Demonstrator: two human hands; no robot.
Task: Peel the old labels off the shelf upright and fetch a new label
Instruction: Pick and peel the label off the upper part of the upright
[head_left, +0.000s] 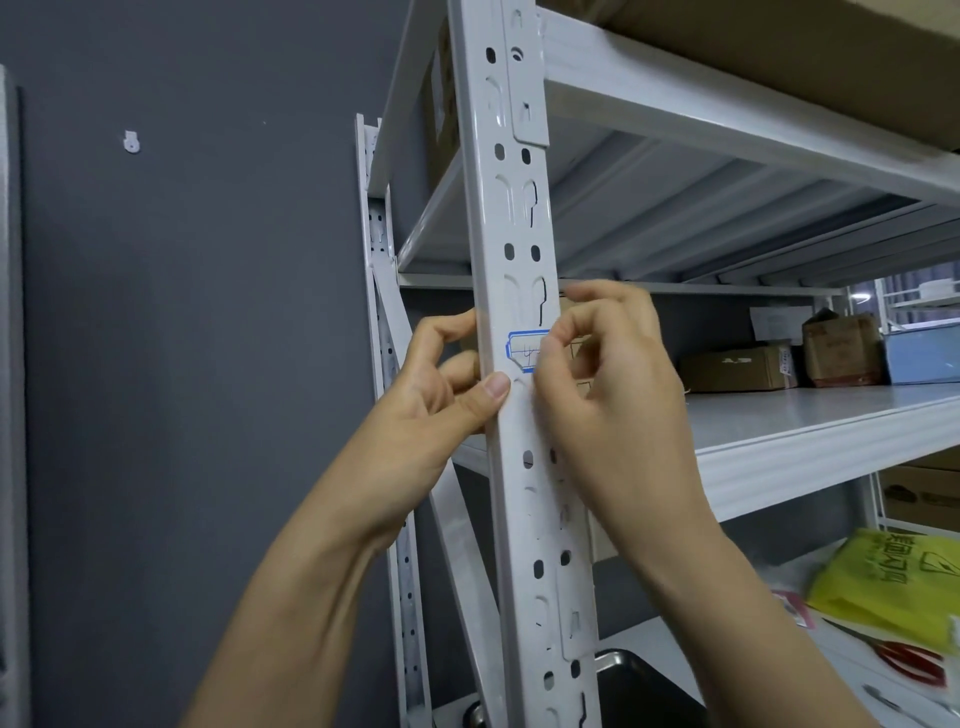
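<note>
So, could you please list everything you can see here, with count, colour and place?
wall: one, dark grey, left.
wall hook: one, white, on the wall, upper left.
shelf upright: one, white, slotted, centre.
old label: one, white with blue border, on the upright's front.
middle shelf: one, white, right of the upright.
cardboard boxes: at least two, brown, on the middle shelf.
blue box: one, pale blue, on the middle shelf, far right.
yellow bag: one, yellow, lower right, a level below.
left hand: grips the upright, thumb just below the label.
right hand: pinches the label's right edge.
</note>
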